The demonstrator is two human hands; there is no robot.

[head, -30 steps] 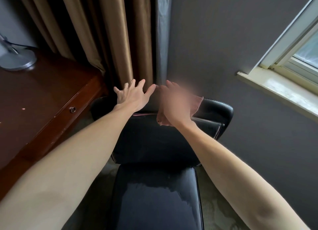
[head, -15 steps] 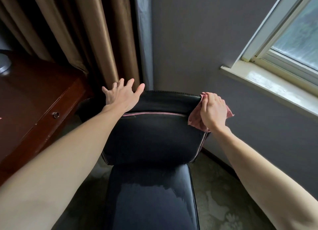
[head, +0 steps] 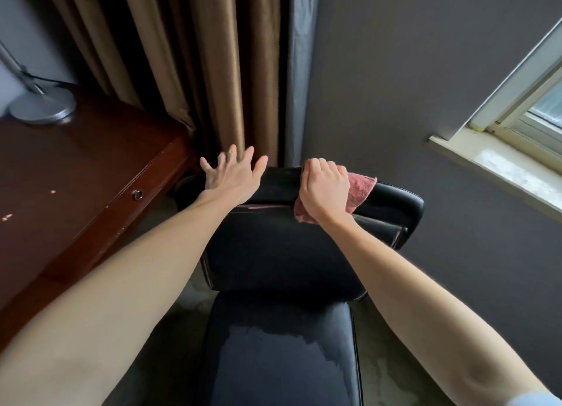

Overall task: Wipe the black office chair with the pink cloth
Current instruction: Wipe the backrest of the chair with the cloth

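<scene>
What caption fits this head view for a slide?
The right hand grips the pink cloth on the black office chair's backrest top; the left hand rests spread beside it.

Both bare arms reach far forward, the left hand (head: 234, 176) flat with fingers spread straight, the right hand (head: 325, 190) just right of it, fingers curled round the pink cloth (head: 362, 186).

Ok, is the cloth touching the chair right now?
Touching. The head view shows the right hand gripping the cloth and pressing it over the top edge of the chair, with no gap between them.
</scene>
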